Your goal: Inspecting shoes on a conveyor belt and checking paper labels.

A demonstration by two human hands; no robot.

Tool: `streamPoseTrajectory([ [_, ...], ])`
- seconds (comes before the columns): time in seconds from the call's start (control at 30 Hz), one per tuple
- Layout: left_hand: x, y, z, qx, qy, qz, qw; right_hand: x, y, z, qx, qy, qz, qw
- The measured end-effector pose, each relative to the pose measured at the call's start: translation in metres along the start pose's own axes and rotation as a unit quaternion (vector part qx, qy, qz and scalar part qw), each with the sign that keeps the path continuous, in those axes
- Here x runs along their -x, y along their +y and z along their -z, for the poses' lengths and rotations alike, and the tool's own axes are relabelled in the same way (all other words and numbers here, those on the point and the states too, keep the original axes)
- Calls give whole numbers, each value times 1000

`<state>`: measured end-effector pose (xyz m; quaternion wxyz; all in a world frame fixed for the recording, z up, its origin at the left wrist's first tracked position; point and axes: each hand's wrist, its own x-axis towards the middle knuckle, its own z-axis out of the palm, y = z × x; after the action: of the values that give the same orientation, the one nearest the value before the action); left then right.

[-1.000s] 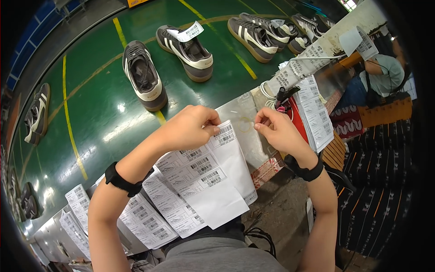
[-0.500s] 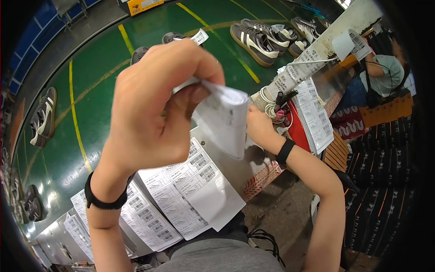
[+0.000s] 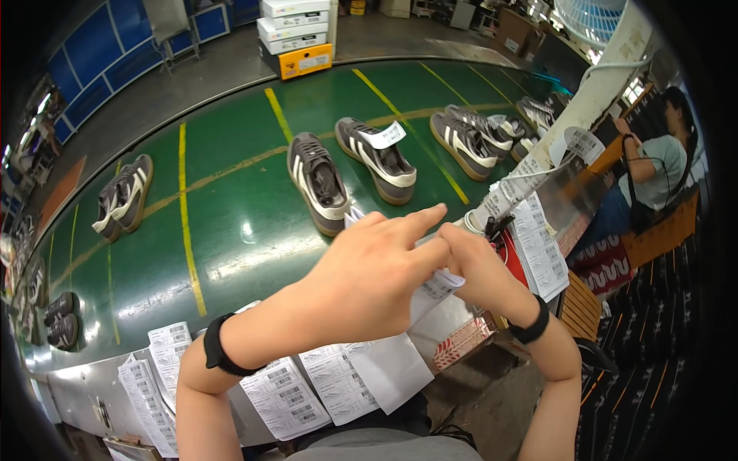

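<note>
The left hand [image 3: 377, 269] curls around folded label sheets [image 3: 440, 285] above the metal desk [image 3: 73, 384], and the right hand [image 3: 484, 269] bunches close against it; whether that one grips paper too, I cannot tell. Printed label pages [image 3: 283, 401] lie along the near edge, with dark striped sneakers [image 3: 310, 173] on the far green conveyor belt [image 3: 238, 196].

Folded paper [image 3: 440, 286] half hidden, fan [image 3: 590, 18] cut off

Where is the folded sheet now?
In the head view, the folded sheet sits right of centre, partly behind the left hand, beside the right hand.
</note>
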<state>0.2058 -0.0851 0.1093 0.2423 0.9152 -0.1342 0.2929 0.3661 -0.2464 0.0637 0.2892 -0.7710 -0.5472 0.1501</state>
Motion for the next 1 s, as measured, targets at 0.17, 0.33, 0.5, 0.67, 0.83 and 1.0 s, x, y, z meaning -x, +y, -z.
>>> streamPoseTrajectory([
  [0.17,2,7,-3,42,27,7,999,9,-71,32,63,51,148,986],
  [0.33,18,19,13,112,49,52,991,15,-97,30,61,94,182,977],
  [0.5,30,28,26,187,39,76,979,23,-108,26,55,123,171,976],
  [0.67,45,40,36,172,56,79,980,32,-98,17,-338,-28,84,937],
  [0.83,59,58,49,78,62,28,995,54,-90,2,-693,-227,31,683],
  [1.0,65,72,68,7,95,16,995,60,-103,-9,-487,38,104,866],
])
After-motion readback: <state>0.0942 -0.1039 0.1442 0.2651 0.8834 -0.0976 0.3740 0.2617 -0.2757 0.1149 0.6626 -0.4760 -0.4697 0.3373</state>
